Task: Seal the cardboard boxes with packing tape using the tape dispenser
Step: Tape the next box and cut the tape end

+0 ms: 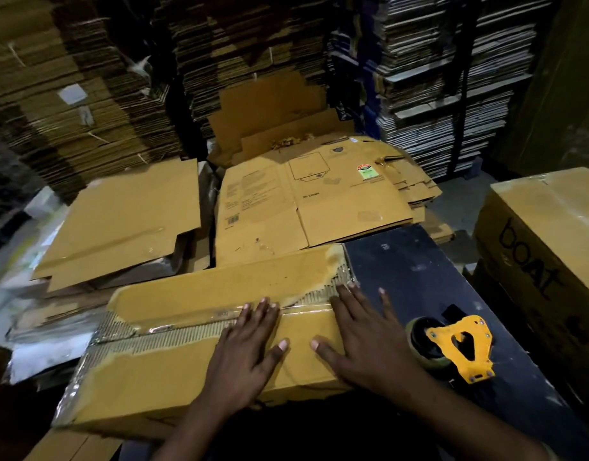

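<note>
A long flat brown cardboard box (200, 354) is laid across the near-left part of the dark blue-black table (429, 277), long axis running from the near-left up to the far-right; its left end overhangs the table's left edge. The top paper is torn along the centre seam, so bare corrugation is exposed, and a strip of clear packing tape (193, 322) is seen along that seam.

Both hands are pressed flat on the box top, fingers straight and spread, nothing gripped. The left hand (249, 347) is set with fingertips on the taped seam; the right hand (362, 334) is placed just beside it near the box's right end, fingertips reaching the torn far-right corner.

The yellow-framed tape dispenser with its tape roll (452, 347) is left lying on the table just right of the right hand, near the table's right edge, untouched.

Beyond the table's far edge, flattened printed cartons (306, 201) and plain flattened sheets (120, 221) are piled. A closed brown box printed "boat" (545, 247) is stood off the right edge. Tall stacks of flattened cardboard (87, 78) close off the background. Bare tabletop is left between the box's right end and the far-right corner.
</note>
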Available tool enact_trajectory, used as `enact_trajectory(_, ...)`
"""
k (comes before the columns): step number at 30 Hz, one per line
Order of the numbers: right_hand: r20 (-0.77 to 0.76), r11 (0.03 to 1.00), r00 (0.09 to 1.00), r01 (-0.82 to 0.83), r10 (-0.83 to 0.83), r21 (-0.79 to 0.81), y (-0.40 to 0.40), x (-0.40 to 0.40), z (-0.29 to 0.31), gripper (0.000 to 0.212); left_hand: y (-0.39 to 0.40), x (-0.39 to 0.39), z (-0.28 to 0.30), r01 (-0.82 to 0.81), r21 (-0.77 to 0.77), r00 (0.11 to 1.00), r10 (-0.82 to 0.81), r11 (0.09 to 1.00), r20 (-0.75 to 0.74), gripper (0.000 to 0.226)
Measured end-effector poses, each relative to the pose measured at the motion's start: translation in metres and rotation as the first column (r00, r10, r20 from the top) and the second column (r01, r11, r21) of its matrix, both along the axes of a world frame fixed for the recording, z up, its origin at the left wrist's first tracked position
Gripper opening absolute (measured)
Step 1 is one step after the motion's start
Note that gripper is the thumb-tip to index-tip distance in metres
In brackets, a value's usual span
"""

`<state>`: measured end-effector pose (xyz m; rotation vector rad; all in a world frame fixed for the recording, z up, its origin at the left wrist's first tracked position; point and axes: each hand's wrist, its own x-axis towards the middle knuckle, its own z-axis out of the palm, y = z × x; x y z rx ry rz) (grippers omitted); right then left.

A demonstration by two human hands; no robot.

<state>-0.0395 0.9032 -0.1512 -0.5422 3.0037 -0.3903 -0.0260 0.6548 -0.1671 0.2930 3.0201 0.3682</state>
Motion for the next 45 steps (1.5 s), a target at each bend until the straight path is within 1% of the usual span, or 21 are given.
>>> enact_trajectory(3,0.055,0.998,0.997,-0.052,0.055,-0.042,-0.006,-0.001,-0.005,0.089,0.002,0.001,0.001,-0.021,-0.02,1.0,0.022,1.0,0.021,0.07)
enact_trajectory(5,0.096,0.998,0.993,-0.064,0.064,-0.009,-0.006,0.0,-0.012,0.093,0.003,0.002,0.0,-0.041,0.016,0.999,0.041,0.999,0.009,0.071)
enact_trajectory(8,0.091,0.996,0.994,-0.068,0.063,0.049,-0.005,-0.001,-0.017,0.097,-0.002,0.004,-0.002,-0.089,0.133,0.985,0.107,0.987,-0.136,0.068)
enact_trajectory(10,0.107,0.996,0.992,-0.065,0.059,0.06,-0.005,0.001,-0.018,0.1,-0.011,0.006,-0.005,-0.104,0.143,0.975,0.13,0.984,-0.182,0.066)
enact_trajectory(12,0.118,0.997,0.992,-0.044,0.036,0.066,-0.008,0.003,-0.016,0.106,-0.019,0.008,-0.005,-0.118,0.083,0.978,0.131,0.99,-0.163,0.07)
enact_trajectory(16,0.077,0.996,0.996,0.047,-0.053,0.078,-0.021,0.002,-0.01,0.108,-0.03,0.003,0.004,-0.113,-0.144,0.992,0.105,0.983,-0.063,0.073)
enact_trajectory(18,0.053,0.992,0.994,0.096,-0.1,0.081,-0.03,0.0,-0.008,0.106,-0.03,-0.003,0.01,-0.091,-0.201,0.996,0.085,0.975,-0.034,0.072)
enact_trajectory(19,0.055,0.99,0.992,0.113,-0.118,0.088,-0.034,-0.001,-0.008,0.103,-0.031,-0.006,0.012,-0.078,-0.206,0.997,0.073,0.975,-0.031,0.072)
enact_trajectory(21,0.086,0.988,0.987,0.127,-0.135,0.092,-0.038,-0.001,-0.01,0.091,-0.034,-0.011,0.014,-0.054,-0.171,0.998,0.046,0.984,-0.05,0.069)
enact_trajectory(23,0.105,0.986,0.984,0.133,-0.143,0.1,-0.043,0.004,-0.013,0.078,-0.047,-0.012,0.014,-0.011,-0.089,0.995,0.002,0.996,-0.102,0.065)
enact_trajectory(24,0.097,0.984,0.984,0.138,-0.149,0.113,-0.043,0.006,-0.015,0.076,-0.055,-0.012,0.012,0.02,-0.034,0.992,-0.024,0.999,-0.123,0.062)
enact_trajectory(27,0.089,0.976,0.979,0.168,-0.181,0.142,-0.043,0.008,-0.015,0.086,-0.082,-0.011,0.002,0.08,0.107,0.976,-0.056,0.991,-0.211,0.053)
enact_trajectory(29,0.118,0.97,0.972,0.184,-0.203,0.157,-0.047,0.007,-0.011,0.089,-0.1,-0.008,-0.003,0.052,0.088,0.971,-0.03,0.995,-0.237,0.052)
enact_trajectory(32,0.114,0.965,0.964,0.223,-0.239,0.136,-0.054,0.008,-0.01,0.083,-0.116,0.0,-0.003,-0.013,-0.013,0.981,0.01,1.0,-0.196,0.06)
enact_trajectory(34,0.077,0.966,0.969,0.225,-0.236,0.127,-0.058,0.011,-0.012,0.081,-0.119,0.003,0.0,-0.004,-0.073,0.988,-0.007,0.997,-0.155,0.067)
enact_trajectory(36,0.085,0.966,0.97,0.216,-0.229,0.14,-0.057,0.013,-0.014,0.084,-0.117,0.002,0.005,0.006,-0.108,0.994,-0.017,0.994,-0.105,0.075)
enact_trajectory(39,0.125,0.964,0.963,0.222,-0.24,0.147,-0.058,0.009,-0.014,0.086,-0.121,-0.006,0.01,0.004,-0.11,0.997,-0.013,0.994,-0.082,0.084)
enact_trajectory(42,0.158,0.955,0.944,0.273,-0.289,0.117,-0.059,0.005,-0.013,0.085,-0.129,-0.008,0.011,0.058,-0.105,0.993,-0.069,0.993,-0.101,0.085)
enact_trajectory(45,0.155,0.942,0.932,0.308,-0.327,0.136,-0.063,0.004,-0.015,0.08,-0.135,-0.007,0.009,0.089,-0.05,0.994,-0.092,0.995,-0.062,0.082)
